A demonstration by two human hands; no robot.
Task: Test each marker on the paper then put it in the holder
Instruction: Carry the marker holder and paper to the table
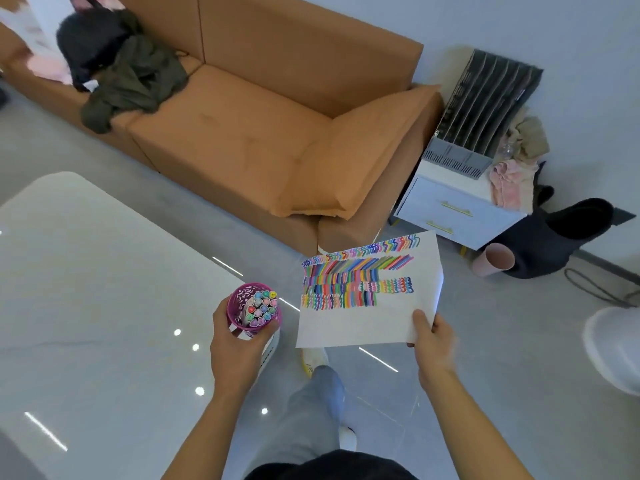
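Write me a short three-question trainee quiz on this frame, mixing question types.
1. True or false: the left hand holds the purple holder filled with markers.
2. Which hand grips the paper? A) left B) right C) both
3. Fill in: the paper's coloured test strokes cover its ____ part, nearer the sofa.

Key: 1 true. 2 B, the right hand pinches its near corner. 3 upper; the near part is blank.
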